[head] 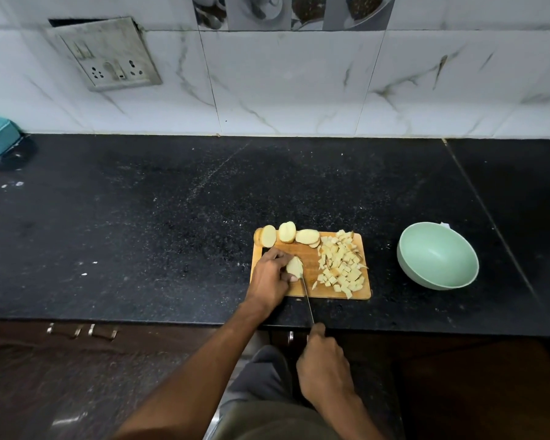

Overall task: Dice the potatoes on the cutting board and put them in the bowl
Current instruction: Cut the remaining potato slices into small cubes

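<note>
Head view, and we're mid-cut: the left hand (272, 274) curls its fingers (291, 276) over a potato piece (294, 266) near the middle of the cutting board (308, 290), pinning it so it can't roll or skid under the blade. The right hand (323, 360) is clenched around the knife (306, 296) handle out past the bench's front edge, and the thin blade runs forward onto the board, its tip right at the held piece, lined up, I'd say, for the next slice. Look at the layout, it makes sense: thick potato slices (307, 237) wait in a row along the board's far edge, out of the knife's path, one at the far-left corner hanging partly over the edge. The finished potato cubes (340, 265) are heaped on the board's right side, the side nearest the bowl (437, 256), which should make the later transfer easy. That pale green bowl sits on the black bench (140, 233) to the right of the board, apart from it, tipped a little toward the camera, and there's nothing in it, so no dice have gone across. By my reckoning the dicing is about half done, with the waiting slices and the whole transfer still to come.
</note>
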